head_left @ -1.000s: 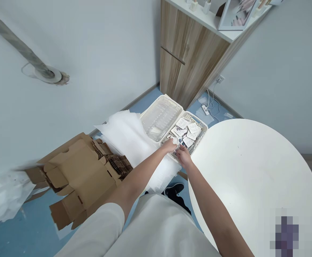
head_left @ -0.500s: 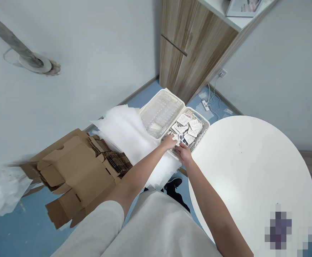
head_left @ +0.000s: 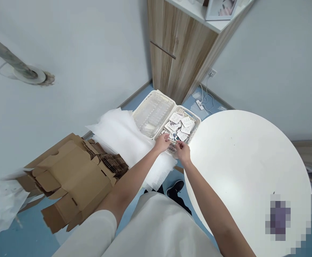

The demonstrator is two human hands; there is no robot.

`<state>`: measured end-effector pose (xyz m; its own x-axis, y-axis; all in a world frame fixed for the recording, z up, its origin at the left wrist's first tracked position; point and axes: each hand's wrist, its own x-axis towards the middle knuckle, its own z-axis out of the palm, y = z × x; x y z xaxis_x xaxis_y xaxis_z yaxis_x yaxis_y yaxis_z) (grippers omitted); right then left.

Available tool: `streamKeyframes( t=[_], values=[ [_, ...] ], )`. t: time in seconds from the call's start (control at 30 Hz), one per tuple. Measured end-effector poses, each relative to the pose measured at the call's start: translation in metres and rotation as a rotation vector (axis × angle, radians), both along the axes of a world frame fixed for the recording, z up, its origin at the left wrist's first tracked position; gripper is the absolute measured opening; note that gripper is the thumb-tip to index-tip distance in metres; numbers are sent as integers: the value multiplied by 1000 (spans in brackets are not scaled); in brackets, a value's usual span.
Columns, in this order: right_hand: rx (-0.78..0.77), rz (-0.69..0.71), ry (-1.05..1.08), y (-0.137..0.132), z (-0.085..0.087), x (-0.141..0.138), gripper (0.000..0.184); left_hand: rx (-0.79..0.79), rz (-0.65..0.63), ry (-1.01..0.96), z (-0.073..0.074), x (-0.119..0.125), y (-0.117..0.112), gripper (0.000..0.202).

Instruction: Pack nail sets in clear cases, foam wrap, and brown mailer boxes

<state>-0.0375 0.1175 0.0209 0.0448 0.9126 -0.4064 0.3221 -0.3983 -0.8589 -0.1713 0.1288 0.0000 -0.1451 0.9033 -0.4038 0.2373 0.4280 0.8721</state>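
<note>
My left hand [head_left: 162, 142] and my right hand [head_left: 183, 152] reach into the near end of a white plastic basket [head_left: 196, 123] filled with several small white printed packets [head_left: 179, 125]. The fingers of both hands are curled and pinched together over the packets at the basket's near edge. What they pinch is too small to make out. A second white basket [head_left: 154, 112], with clear plastic pieces in it, stands right beside the first on its left.
A round white table [head_left: 249, 167] lies to my right, its edge touching the packet basket. White foam sheets [head_left: 124, 137] are stacked left of the baskets. Flattened and folded cardboard boxes [head_left: 73, 178] lie on the blue floor. A wooden cabinet [head_left: 177, 60] and a power strip [head_left: 199, 104] stand behind.
Both hands stayed at the near end of the packet basket and drew closer together, fingers now pinched. The view shifted slightly to the right.
</note>
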Motion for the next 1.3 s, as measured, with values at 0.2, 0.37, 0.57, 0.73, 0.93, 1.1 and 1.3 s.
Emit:
streamKeyframes(
  t=[0.2, 0.37, 0.57, 0.73, 0.93, 1.1, 1.3],
  values=[
    [90, -4, 57, -17, 33, 42, 30, 150, -64, -28, 30, 22, -15, 27],
    [53, -74, 257, -51, 64, 100, 31, 164, -139, -171, 62, 64, -44, 32],
    [-17, -219, 409, -107, 82, 195, 29, 32, -390, -359, 84, 136, -102, 27],
    [-42, -267, 420, -154, 83, 264, 32, -35, -522, -386, 89, 205, -140, 23],
    [-17, -289, 475, -196, 79, 319, 32, -99, -564, -404, 87, 257, -168, 26],
    [-1, -362, 487, -219, 71, 339, 32, -158, -408, -465, 83, 278, -182, 33],
    [24, -516, 577, -234, 61, 335, 29, -216, -469, -474, 73, 296, -197, 31]
  ],
)
